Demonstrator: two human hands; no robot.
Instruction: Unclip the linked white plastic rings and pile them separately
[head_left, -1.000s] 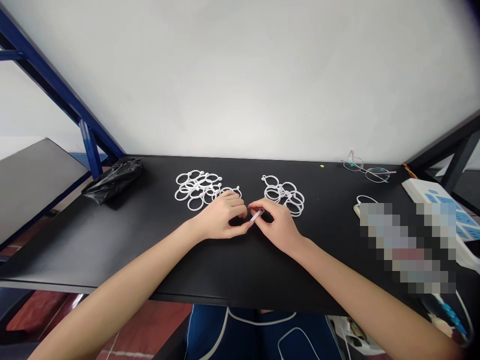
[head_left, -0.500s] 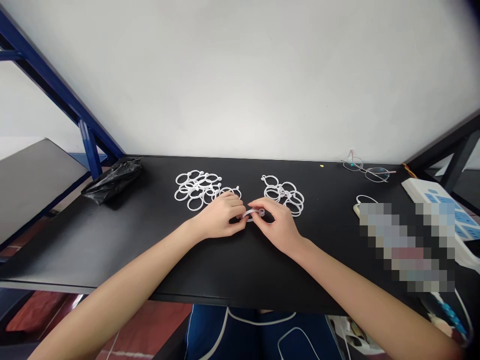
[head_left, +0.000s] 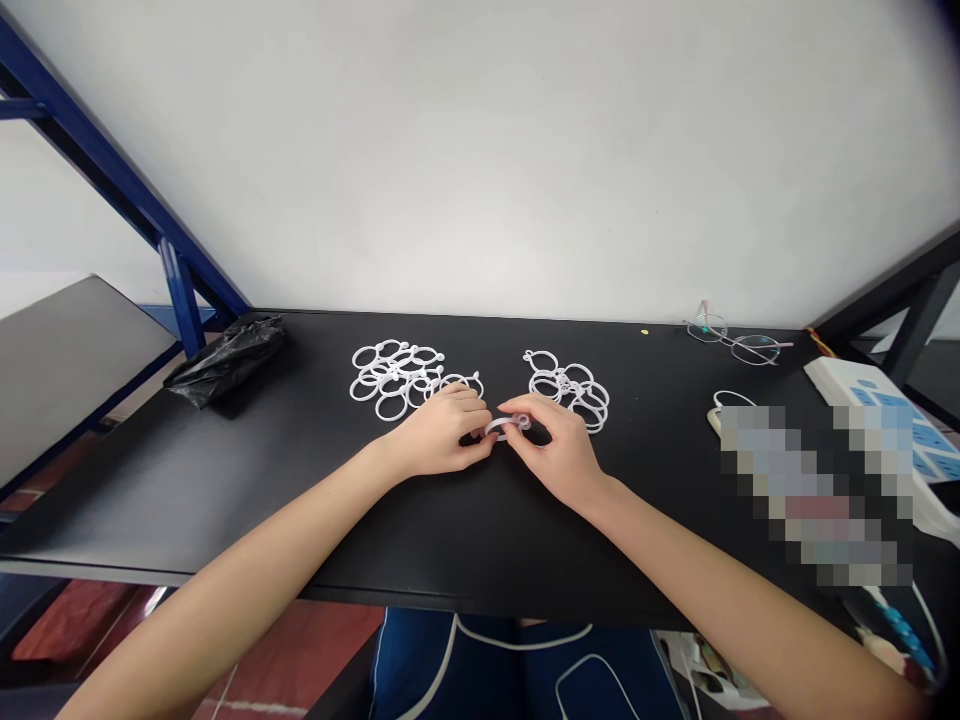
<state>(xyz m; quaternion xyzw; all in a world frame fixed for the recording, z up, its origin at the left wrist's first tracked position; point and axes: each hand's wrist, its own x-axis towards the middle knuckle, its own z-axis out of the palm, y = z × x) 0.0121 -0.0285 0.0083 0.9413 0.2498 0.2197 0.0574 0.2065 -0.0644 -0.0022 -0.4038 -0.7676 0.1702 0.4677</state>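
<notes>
Between my two hands is a white curtain ring with a small eyelet, held just above the black tabletop. My left hand pinches its left side between thumb and curled fingers. The thumb and fingertips of my right hand close on its right side, near the eyelet. Fingers cover part of the ring. Behind my left hand lies a loose pile of several white rings, each with a small knob or eyelet. A smaller cluster of similar white rings lies beyond my right hand.
A crumpled black plastic bag sits at the table's left end. Eyeglasses lie near the wall at the back right. At the right are a white power strip, a blurred-out object and cables. Blue metal framing rises at left.
Almost nothing differs. Both hands keep hold of the same ring, with only a slight shift of the ring and right fingertips; the piles lie as before.
</notes>
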